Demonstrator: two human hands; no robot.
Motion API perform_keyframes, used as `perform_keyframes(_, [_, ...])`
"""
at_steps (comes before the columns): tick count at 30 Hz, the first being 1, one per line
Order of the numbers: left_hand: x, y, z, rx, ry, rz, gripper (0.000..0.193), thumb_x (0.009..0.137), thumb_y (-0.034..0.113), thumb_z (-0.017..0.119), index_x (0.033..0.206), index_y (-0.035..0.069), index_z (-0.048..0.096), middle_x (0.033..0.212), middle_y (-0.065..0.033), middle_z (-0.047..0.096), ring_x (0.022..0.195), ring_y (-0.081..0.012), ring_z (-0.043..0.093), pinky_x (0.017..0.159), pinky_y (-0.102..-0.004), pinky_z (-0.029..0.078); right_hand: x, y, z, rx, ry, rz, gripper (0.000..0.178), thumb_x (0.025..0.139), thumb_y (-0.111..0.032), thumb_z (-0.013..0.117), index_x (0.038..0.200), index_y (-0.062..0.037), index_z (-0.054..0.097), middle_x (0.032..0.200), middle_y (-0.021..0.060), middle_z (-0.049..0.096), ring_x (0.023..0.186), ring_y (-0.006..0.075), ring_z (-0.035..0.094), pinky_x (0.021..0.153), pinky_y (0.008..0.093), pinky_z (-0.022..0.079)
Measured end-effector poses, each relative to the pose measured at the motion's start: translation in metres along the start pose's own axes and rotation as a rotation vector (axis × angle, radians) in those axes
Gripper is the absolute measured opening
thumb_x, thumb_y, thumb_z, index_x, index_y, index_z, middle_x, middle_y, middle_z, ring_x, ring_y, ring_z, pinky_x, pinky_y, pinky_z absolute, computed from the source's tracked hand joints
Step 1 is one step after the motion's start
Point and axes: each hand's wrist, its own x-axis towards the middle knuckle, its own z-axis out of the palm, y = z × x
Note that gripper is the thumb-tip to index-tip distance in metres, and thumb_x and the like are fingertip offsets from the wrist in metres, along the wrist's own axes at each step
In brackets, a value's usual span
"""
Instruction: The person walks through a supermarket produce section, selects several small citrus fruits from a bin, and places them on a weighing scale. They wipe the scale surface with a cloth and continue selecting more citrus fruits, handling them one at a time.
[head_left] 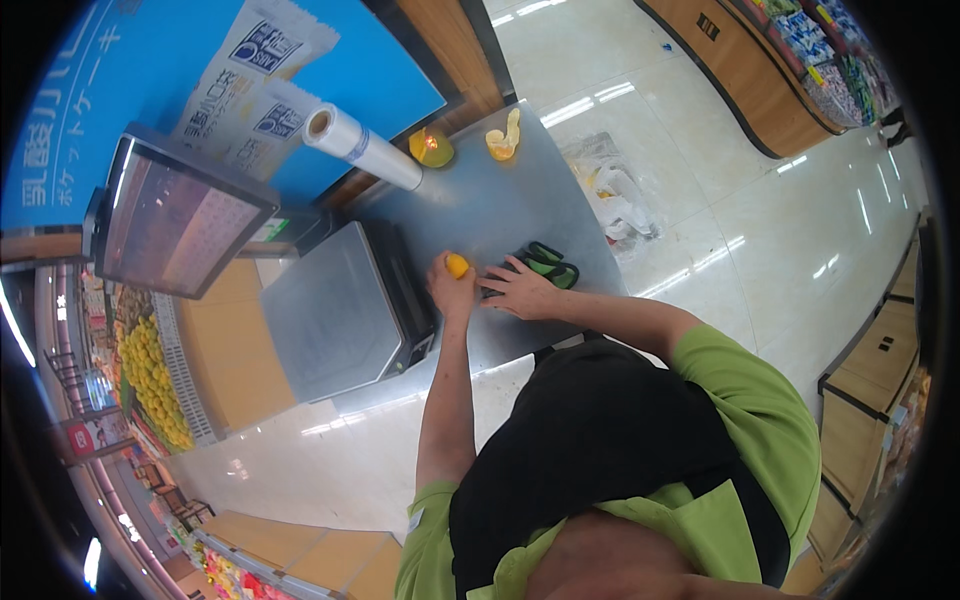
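My left hand (453, 292) is closed around a small orange-yellow fruit (457, 265), whose top shows above the fingers. It is over the metal table (475, 215), just right of the scale. Close by on the right, my right hand (525, 292) has its fingers stretched toward the left hand, and I see nothing gripped in it. Against its far side lies a green and black object with loops (550, 264); its kind is unclear and the hand covers part of it. Farther back sit a yellow-green round fruit (432, 148) and a piece of orange-and-white peel (504, 138).
A weighing scale (330, 310) with a tilted screen (183, 215) stands on the left. A plastic bag roll (362, 150) stands at the table's back left. On the floor beyond the right edge lies a clear bag with white contents (615, 195). Yellow fruit (152, 375) fills a display at far left.
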Motion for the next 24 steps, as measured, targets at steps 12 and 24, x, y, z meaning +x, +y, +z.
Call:
perform_keyframes(12, [0.106,0.042,0.034,-0.024,0.081,0.327,0.064,0.071,0.015,0.082,0.128,0.010,0.054,0.117,-0.0180,0.057,0.112,-0.0377,0.052,0.099,-0.0500,0.037,-0.048,0.187,-0.087,0.006,0.500,1.042,0.036,0.088,-0.027,0.065,0.122,-0.0164,0.063,0.122,0.0106,0.064,0.107,0.0328,0.063,0.091,0.0426,0.050])
perform_keyframes(24, [0.122,0.072,0.025,0.025,0.083,0.418,0.077,0.077,0.018,0.080,0.144,0.012,0.044,0.140,-0.0253,0.043,0.127,-0.0433,0.042,0.106,-0.0522,0.033,-0.113,0.055,-0.052,-0.086,0.167,0.292,0.040,0.079,-0.021,0.069,0.119,-0.0217,0.065,0.129,0.0029,0.060,0.123,0.0247,0.055,0.102,0.0511,0.040])
